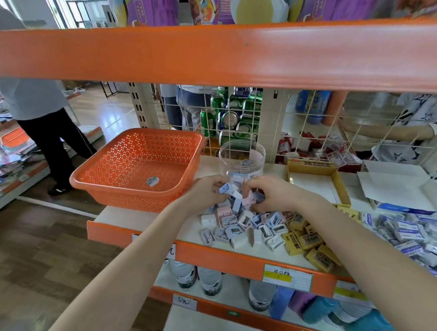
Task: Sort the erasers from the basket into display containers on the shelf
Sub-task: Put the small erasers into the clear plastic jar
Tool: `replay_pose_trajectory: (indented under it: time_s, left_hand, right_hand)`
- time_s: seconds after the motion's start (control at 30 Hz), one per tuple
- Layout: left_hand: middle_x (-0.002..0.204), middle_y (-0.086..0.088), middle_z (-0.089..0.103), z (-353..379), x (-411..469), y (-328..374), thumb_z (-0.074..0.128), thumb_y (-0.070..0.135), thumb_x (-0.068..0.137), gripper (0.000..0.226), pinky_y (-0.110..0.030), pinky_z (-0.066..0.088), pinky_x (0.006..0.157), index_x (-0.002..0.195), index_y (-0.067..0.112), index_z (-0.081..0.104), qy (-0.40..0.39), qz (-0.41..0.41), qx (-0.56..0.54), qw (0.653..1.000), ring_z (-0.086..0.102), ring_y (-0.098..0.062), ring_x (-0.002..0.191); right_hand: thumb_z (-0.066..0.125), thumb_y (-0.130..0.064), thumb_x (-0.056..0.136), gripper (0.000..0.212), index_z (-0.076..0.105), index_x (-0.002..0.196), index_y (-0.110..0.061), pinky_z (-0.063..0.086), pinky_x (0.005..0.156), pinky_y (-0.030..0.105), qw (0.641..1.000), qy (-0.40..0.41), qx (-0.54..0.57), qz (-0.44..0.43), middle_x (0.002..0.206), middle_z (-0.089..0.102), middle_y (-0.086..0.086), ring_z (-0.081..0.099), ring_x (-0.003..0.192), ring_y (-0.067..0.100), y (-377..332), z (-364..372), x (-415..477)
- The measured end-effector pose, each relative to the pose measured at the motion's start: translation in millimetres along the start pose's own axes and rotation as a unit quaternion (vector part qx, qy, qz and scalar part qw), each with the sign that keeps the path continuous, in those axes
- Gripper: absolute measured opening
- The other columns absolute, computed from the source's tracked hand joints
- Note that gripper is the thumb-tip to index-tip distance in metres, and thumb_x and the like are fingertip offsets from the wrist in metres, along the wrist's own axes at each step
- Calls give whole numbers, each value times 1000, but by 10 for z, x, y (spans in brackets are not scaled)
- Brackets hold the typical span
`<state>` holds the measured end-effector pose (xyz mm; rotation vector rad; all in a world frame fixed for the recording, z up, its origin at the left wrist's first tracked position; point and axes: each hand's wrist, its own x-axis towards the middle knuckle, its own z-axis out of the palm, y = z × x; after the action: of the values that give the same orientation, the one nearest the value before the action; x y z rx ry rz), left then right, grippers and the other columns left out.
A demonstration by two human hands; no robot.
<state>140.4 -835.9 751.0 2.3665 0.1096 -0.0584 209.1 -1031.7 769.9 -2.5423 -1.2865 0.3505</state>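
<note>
Our left hand (206, 191) pinches a blue eraser (224, 189), our right hand (275, 193) a pink eraser (248, 202), both grips clamped. They are likely light, stiff boxes, best pinched across flat sides.

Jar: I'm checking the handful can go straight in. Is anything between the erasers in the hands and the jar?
Nothing visible. The left hand and right hand grip erasers just in front of the jar, which shows no lid. The basket sits to its left, the yellow box to its right, off the path.
</note>
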Motion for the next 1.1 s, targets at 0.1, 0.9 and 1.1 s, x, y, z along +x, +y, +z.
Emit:
replay_pose_trajectory:
  time_s: [0.1, 0.9, 1.1]
  left_hand:
    - [112, 6, 57, 26, 9, 44, 63, 17, 88, 34, -18, 42, 81, 122, 20, 57, -6, 5, -9, 1000, 55, -11, 102]
    - [86, 9, 59, 7, -50, 8, 68, 7, 83, 17, -8, 34, 59, 99, 13, 71, 124, 61, 44, 989, 51, -8, 77]
    - [92, 3, 64, 12, -110, 20, 69, 6, 82, 19, -13, 34, 67, 99, 12, 72, 152, 68, 53, 985, 51, -7, 77]
  right_hand:
    - [72, -25, 75, 30, 59, 102, -30, 45, 89, 34, 1000, 2, 0, -8, 120, 58, -9, 52, 103, 12, 9, 5, -20]
    - [69, -24, 81, 57, 49, 134, -27, 38, 94, 24, 1000, -20, -10, 16, 133, 50, -4, 47, 116, 12, -19, 14, -23]
    - [68, -21, 82, 35, 64, 116, -26, 40, 89, 22, 1000, 10, -15, 8, 127, 54, -6, 51, 111, 13, -15, 74, 40]
